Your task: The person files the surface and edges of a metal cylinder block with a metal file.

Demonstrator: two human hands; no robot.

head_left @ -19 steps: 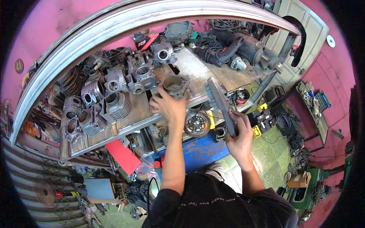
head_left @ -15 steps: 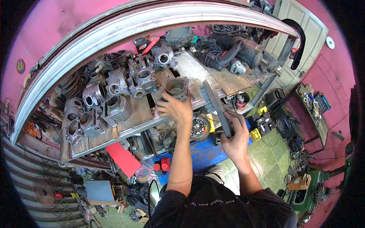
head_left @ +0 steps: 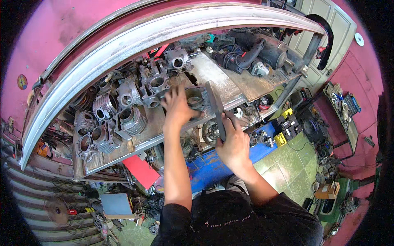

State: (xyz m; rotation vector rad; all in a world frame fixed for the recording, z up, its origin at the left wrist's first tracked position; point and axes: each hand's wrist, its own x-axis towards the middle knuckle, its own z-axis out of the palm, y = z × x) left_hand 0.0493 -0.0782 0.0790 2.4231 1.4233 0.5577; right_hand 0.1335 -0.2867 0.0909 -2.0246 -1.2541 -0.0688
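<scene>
1. Seems to be brushing work at the cylinder block [head_left: 194, 99], placed near the front edge of the workbench [head_left: 154, 119], bore upward.
2. Probably calls for a steadying hold on the block before any stroke of the brush [head_left: 215, 104].
3. With the left hand [head_left: 179, 109], spreads blurred fingers wide just beside the block; cannot tell about thumb contact.
4. With the right hand [head_left: 234, 144], grips the brush handle in curled fingers, head tilted up-left, across the block's right side in view.
</scene>
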